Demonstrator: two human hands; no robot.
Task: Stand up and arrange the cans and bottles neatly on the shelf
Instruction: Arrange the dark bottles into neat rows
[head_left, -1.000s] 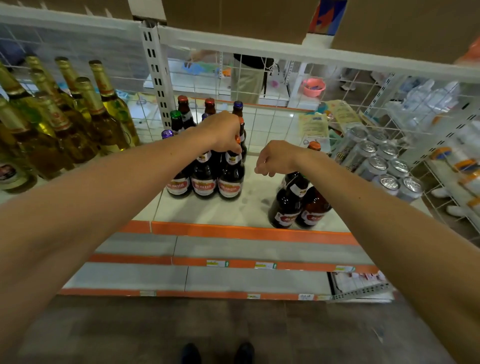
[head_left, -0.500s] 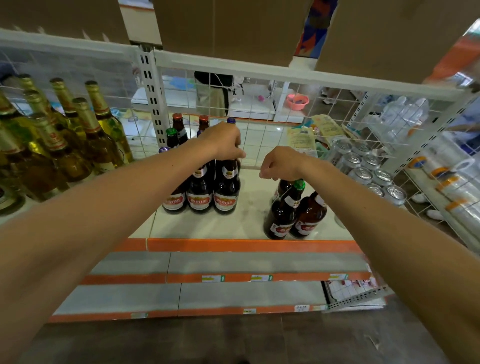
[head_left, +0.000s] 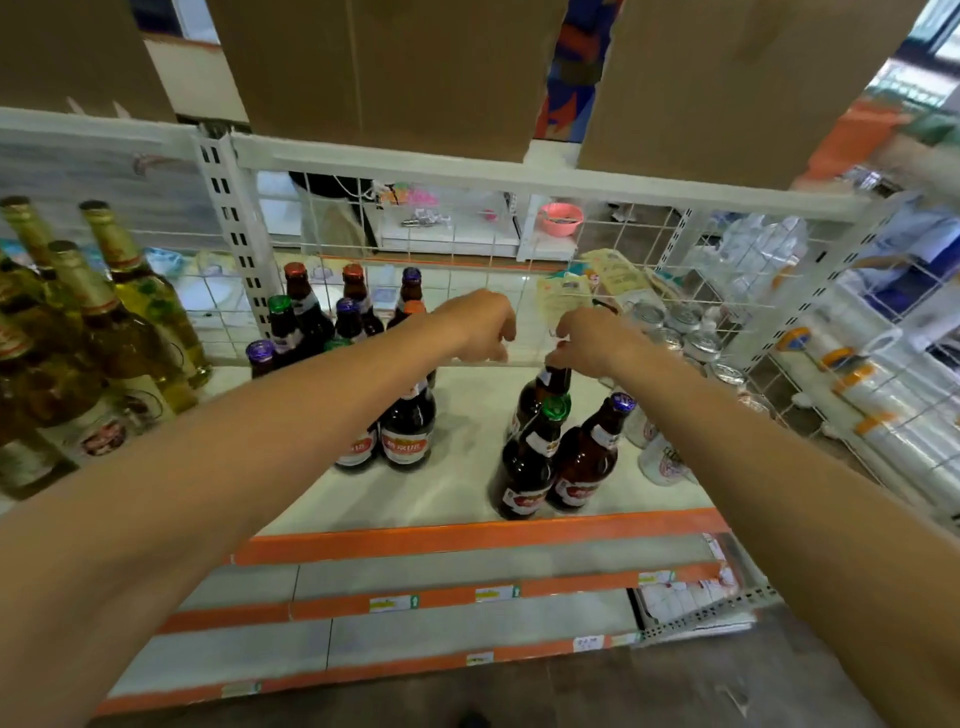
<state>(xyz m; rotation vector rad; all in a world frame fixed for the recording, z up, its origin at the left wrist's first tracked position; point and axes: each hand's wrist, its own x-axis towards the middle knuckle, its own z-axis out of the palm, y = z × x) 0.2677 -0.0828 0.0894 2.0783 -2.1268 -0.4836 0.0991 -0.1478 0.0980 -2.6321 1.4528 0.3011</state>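
Note:
On the white shelf (head_left: 457, 488) a cluster of dark brown bottles (head_left: 406, 441) with coloured caps stands at the back left. Three more stand apart at the front right: a green-capped bottle (head_left: 530, 467), a purple-capped bottle (head_left: 589, 457), and behind them a third brown bottle (head_left: 545, 387). My right hand (head_left: 587, 340) pinches the top of that third bottle. My left hand (head_left: 480, 327) hovers just right of the cluster, fingers loosely curled downward with nothing seen in them. Silver cans (head_left: 691, 332) are packed at the back right.
Tall green-gold bottles (head_left: 130, 332) fill the shelf section on the left. A white wire mesh (head_left: 467, 244) backs the shelf, and cardboard boxes (head_left: 389, 78) sit on top. Stacked plastic cups (head_left: 883, 410) lie at the right. A pale can (head_left: 662, 462) sits beside the purple-capped bottle.
My left hand has come off the cluster's bottle top and moved right. My right hand has shifted back onto the rear bottle's cap. The camera has risen.

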